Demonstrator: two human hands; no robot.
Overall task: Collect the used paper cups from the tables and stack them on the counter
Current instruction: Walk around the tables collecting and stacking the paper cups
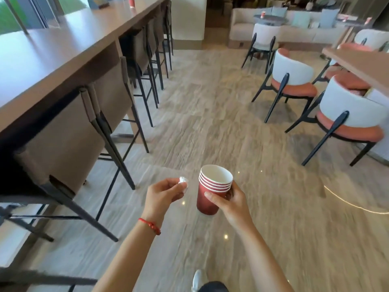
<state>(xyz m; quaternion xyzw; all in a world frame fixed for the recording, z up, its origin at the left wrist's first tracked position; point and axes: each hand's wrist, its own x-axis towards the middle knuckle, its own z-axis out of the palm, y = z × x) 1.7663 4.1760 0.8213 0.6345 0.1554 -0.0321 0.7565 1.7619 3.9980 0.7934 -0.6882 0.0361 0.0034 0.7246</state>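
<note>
Right hand: the right hand [228, 202] wraps around a stack of red paper cups [212, 190], fingers across the front wall, thumb behind the rims.
Stack of red paper cups: four nested cups by the white rims that show, held upright with a slight tilt, mouth open to the camera, white inside; it hangs in the air over the floor, resting on nothing.
Left hand: the left hand [164, 194] is curled, its thumb and fingertips pinching a small crumpled white wad [182, 181], just beside the stack but not touching it.
Wrist: a red string bracelet [150, 225] circles the left wrist.
Long counter: a brown counter [52, 57] runs along the left side toward the back; a single red cup [131, 1] stands at its far end near a dark holder [98, 2].
Stools: brown-backed bar stools [69, 142] with thin dark legs are tucked under the counter in a row.
Far round counter: a dark round counter [270, 18] before a pale sofa [299, 28] carries another red cup [263, 14].
Right side: white-backed chairs with orange seats [292, 81] stand around a wooden counter edge [362, 62].
Floor: pale wood-grain floor [210, 123], glossy, with small light reflections.
Bottom edge: a white shoe [197, 279] shows beneath the arms.
</note>
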